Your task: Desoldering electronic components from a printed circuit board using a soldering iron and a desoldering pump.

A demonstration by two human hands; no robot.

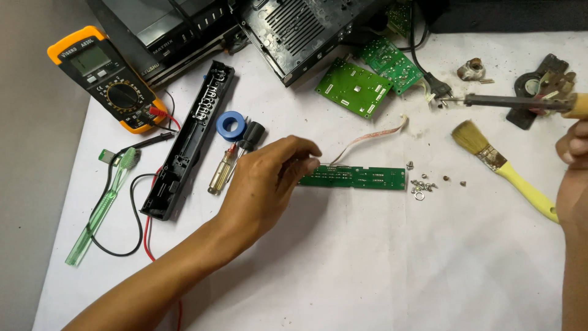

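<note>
My left hand [269, 181] rests at the middle of the white sheet, its fingertips pinching the left end of a long narrow green circuit board [361, 178] that lies flat. A thin ribbon cable [373, 136] runs up from the board. My right hand [572, 153] at the right edge grips the wooden handle of a soldering iron [508, 102], held level with its metal tip pointing left, above the sheet and apart from the board.
A yellow-handled paintbrush [502, 165] and several loose screws [422, 186] lie right of the board. Left are a screwdriver [229, 165], a blue tape roll [231, 125], a black plastic strip [190, 141], a green toothbrush [101, 205] and a yellow multimeter [107, 79]. Two green boards [355, 87] and black housings [294, 30] sit behind.
</note>
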